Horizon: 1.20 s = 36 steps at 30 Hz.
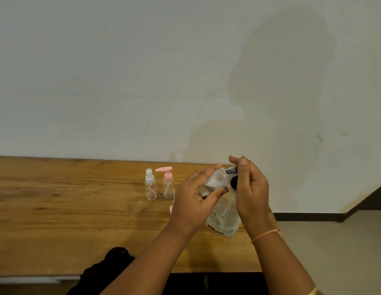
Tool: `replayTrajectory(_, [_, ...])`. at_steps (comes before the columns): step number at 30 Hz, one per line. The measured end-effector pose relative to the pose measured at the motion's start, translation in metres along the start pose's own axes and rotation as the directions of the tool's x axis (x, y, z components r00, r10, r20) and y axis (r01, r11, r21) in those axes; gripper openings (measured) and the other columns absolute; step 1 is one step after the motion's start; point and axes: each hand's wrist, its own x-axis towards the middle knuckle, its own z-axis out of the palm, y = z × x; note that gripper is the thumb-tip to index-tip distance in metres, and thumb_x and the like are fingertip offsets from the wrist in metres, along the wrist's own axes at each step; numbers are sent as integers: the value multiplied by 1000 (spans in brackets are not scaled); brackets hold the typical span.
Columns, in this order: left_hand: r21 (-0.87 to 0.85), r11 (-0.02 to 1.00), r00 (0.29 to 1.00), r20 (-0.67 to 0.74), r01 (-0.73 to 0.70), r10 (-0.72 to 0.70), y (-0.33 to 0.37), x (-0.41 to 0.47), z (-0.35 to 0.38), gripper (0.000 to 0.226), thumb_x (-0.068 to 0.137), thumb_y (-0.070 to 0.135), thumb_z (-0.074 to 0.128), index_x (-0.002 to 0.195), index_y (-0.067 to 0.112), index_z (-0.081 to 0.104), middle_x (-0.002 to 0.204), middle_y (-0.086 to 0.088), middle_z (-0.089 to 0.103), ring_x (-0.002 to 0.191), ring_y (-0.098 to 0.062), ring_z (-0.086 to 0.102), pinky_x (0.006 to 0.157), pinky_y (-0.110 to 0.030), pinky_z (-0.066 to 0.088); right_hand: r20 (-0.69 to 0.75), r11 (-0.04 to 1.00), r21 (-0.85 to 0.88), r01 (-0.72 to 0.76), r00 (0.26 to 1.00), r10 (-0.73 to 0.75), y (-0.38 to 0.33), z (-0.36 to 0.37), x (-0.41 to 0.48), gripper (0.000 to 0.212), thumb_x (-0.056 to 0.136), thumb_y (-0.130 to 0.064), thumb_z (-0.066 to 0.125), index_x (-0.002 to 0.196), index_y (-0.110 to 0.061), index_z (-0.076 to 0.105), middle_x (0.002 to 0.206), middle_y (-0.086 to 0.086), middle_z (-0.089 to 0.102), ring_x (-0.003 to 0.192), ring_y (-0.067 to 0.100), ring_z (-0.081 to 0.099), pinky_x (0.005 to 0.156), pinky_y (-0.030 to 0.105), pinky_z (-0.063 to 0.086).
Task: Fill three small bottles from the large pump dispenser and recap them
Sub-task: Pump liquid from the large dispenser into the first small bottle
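Wooden table [57, 209], left hand [193, 201] clasping small bottle [213, 180], right hand [249, 188] loosely curled on pump dispenser [224, 218]

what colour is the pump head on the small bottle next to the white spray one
Pink, on the small pump bottle beside the white spray bottle, head view.

Left hand [196, 194] curled in a grip, right hand [250, 186] half-closed alongside

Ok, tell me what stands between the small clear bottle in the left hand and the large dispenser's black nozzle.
Nothing visible: the left hand tilts the small clear bottle right up to the black nozzle under the right hand.
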Motion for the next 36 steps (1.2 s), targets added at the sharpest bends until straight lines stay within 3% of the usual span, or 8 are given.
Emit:
replayTrajectory(5, [-9, 1000, 1000, -6, -30, 30, 3, 1, -1, 53, 78, 16, 76, 122, 36, 54, 113, 9, 63, 106, 7, 55, 84, -4, 42, 17, 1000, 17, 23, 1000, -23, -14, -3, 2, 25, 91, -48, 36, 100, -44, 58, 112, -18, 62, 129, 9, 45, 105, 39, 41])
replayTrajectory(8, [-22, 1000, 1000, 4, -10, 10, 2, 0, 0, 53, 77, 15, 76, 122, 33, 55, 113, 9, 63, 104, 10, 55, 82, -3, 41, 7, 999, 23, 31, 999, -32, -8, -2, 0, 31, 89, -55, 32, 99, -45, 59, 111, -14, 65, 124, 19, 51, 100, 48, 44])
replayTrajectory(13, [-12, 1000, 1000, 20, 22, -22, -2, -2, -1, 54, 78, 17, 75, 123, 36, 53, 113, 8, 63, 106, 7, 54, 83, -3, 41, -9, 1000, -18, 8, 1000, -8, 0, 3, -2, 31, 88, -64, 30, 94, -59, 60, 104, -24, 65, 118, 19, 55, 99, 55, 41])
replayTrajectory(20, [2, 999, 999, -9, -38, 38, 5, 1, -4, 54, 77, 17, 75, 122, 39, 52, 111, 18, 60, 107, 9, 54, 85, -3, 41, 45, 1000, 0, 17, 999, -17, -19, -3, 1, 24, 91, -42, 35, 101, -44, 57, 110, -26, 57, 131, 5, 40, 108, 37, 38])
replayTrajectory(24, [-10, 999, 999, -14, -38, 38, 5, 2, -2, 55, 77, 16, 76, 119, 40, 52, 109, 18, 60, 105, 11, 54, 83, -2, 41, 30, 999, 0, 32, 999, -32, -12, -4, 2, 31, 88, -55, 33, 104, -45, 58, 114, -13, 64, 124, 18, 50, 101, 47, 44])
replayTrajectory(29, [-3, 1000, 1000, 6, 13, -13, -4, -1, 0, 53, 77, 19, 76, 121, 39, 54, 112, 11, 63, 106, 4, 56, 86, -6, 42, 32, 997, -82, 15, 999, -12, 0, -2, -1, 32, 86, -72, 26, 96, -64, 56, 104, -32, 61, 119, 16, 54, 101, 56, 39])
replayTrajectory(31, [-8, 999, 1000, 7, 31, -31, -3, -2, 1, 54, 77, 20, 75, 120, 44, 52, 112, 12, 63, 105, 5, 56, 85, -6, 42, 34, 996, -94, 2, 999, 1, 1, -1, -3, 33, 84, -75, 24, 95, -66, 54, 105, -32, 60, 118, 14, 54, 101, 57, 38])
replayTrajectory(36, [-53, 998, 1000, -5, 22, -22, 3, 0, -1, 52, 77, 20, 75, 116, 46, 52, 111, 19, 61, 106, 8, 55, 84, -4, 41, 44, 998, 53, -28, 999, 26, -14, -1, -1, 21, 100, -36, 40, 97, -38, 61, 95, -16, 66, 94, 0, 62, 83, 29, 52])
